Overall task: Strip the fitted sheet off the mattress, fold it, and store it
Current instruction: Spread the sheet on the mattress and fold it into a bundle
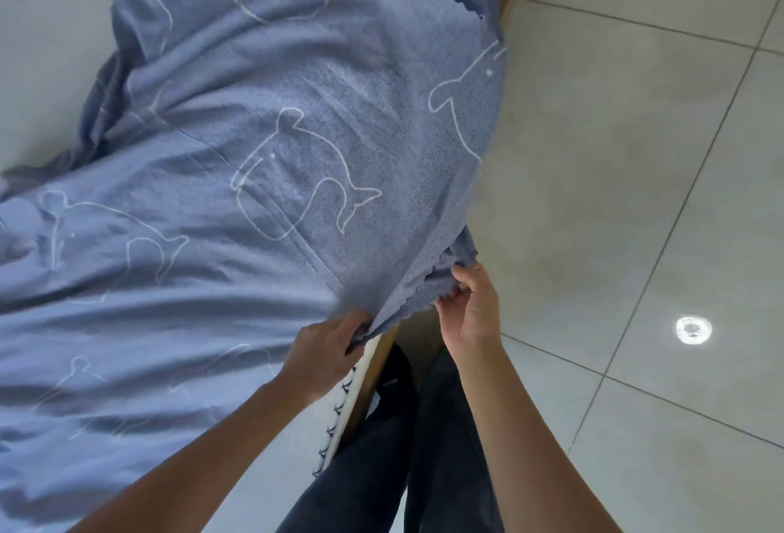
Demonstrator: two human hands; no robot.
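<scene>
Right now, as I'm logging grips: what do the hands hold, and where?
The fitted sheet, at its scalloped edge: the left hand grips the edge, and the right hand pinches the bunched hem beside it.

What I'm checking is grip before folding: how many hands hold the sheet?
2. The left hand grips the sheet at its edge above the mattress side; the right hand pinches its scalloped hem just to the right. No other hand is in view.
</scene>
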